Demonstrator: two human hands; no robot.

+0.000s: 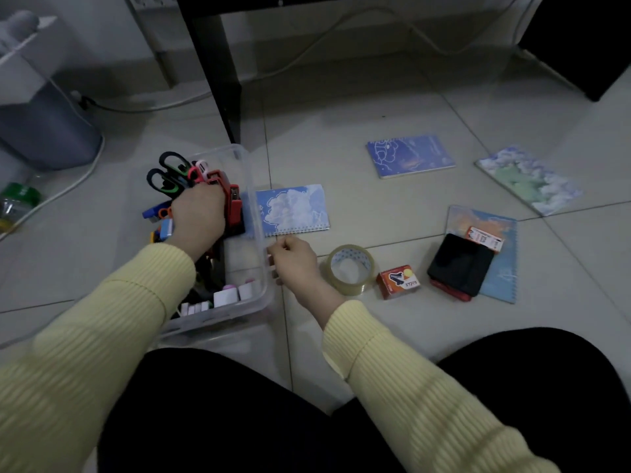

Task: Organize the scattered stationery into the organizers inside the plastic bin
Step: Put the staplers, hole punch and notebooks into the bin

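Stationery [235, 206] partly beneath left hand [196, 216]

One wide-angle camera, worn on the head, looks forward and steeply down at the floor [392, 213] from a seated height. The left hand [198, 216], right hand [297, 264] and bin [235, 150] lie near the lens; the far wall seems slightly blurred.

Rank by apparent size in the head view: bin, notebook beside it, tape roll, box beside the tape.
1. bin
2. notebook
3. tape roll
4. box
Similar nearness, so the order holds.
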